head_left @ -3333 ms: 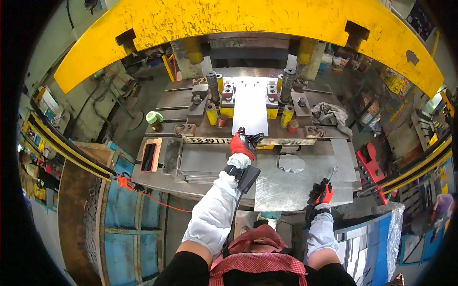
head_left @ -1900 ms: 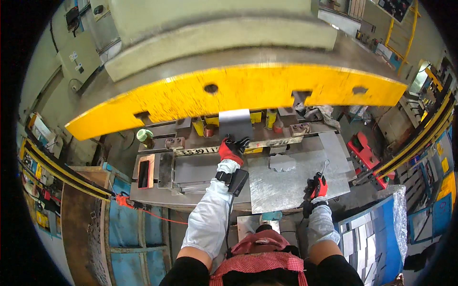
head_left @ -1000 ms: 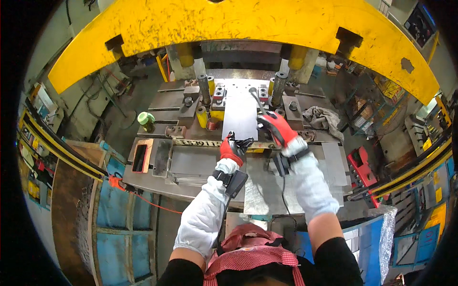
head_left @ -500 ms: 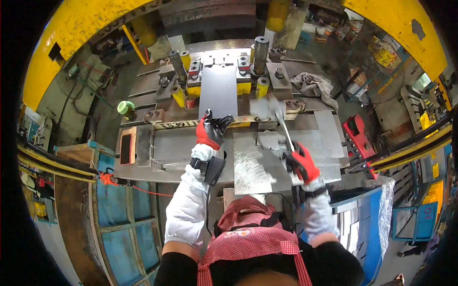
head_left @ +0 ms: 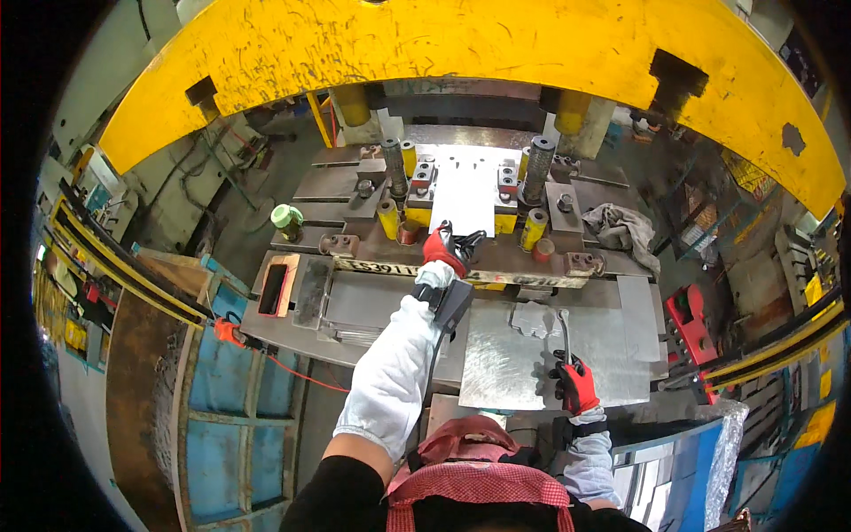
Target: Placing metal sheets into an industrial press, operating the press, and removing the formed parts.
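My left hand, in a red and black glove, reaches up to the near edge of a bright flat metal sheet. Its fingers look apart, at the sheet's edge. That sheet lies between the posts of a press die. My right hand, gloved alike, is closed round the slim handle of a tool lowered over a larger metal sheet on the near table. Beside the handle's far end lies a ragged-edged grey patch; whether it is the tool's head I cannot tell.
A stack of metal sheets lies left of centre, near an open wooden-edged box. Dark guide posts and yellow cylinders flank the die. A grey rag is at the right. The yellow press frame arches above.
The view has tilted upward. My left hand and the sheet at it have moved farther into the die. My right hand has brought the tool down from its raised position onto or over the larger sheet.
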The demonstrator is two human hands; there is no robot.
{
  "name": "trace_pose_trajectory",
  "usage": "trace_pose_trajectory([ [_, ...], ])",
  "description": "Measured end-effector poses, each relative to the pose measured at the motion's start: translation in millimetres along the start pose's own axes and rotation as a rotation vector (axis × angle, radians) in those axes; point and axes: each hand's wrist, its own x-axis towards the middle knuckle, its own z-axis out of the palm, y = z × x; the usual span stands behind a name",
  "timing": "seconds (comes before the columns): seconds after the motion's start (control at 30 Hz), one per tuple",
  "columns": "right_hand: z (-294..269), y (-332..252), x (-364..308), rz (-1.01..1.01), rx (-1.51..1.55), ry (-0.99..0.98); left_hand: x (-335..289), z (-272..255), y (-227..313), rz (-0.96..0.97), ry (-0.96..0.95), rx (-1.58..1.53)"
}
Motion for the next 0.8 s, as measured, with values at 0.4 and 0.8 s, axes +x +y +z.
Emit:
trace_pose_trajectory([
  [0.4,-24.6,34.7,-2.7,0.049,0.367,0.255,9.9,-21.5,18.4,-0.083,-0.2,-0.033],
  [0.8,-2.3,32.1,-3.6,0.019,0.464,0.379,-180.6,-305.8,81.1,0.901,0.416,1.109],
])
